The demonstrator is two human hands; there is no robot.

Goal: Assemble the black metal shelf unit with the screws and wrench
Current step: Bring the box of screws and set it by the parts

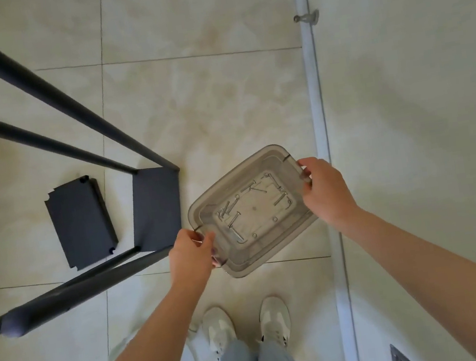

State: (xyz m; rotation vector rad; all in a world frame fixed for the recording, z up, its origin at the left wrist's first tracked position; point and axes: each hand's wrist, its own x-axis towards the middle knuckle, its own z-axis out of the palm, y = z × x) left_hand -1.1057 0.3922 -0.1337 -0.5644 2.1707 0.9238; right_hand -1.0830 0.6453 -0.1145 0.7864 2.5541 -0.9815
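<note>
Clear plastic tray (273, 260) — held level above the tiled floor (202, 93), left hand (190, 255) closed on its near-left rim, right hand (326, 190) closed on its far-right rim. Contents: loose screws (233, 212) and small fittings scattered over the bottom; no wrench can be told apart among them. Black shelf frame (157, 207) — standing at left, four poles rising from one fitted panel. Loose black shelf panel (81, 224) — flat on the floor just beside the frame.
</note>
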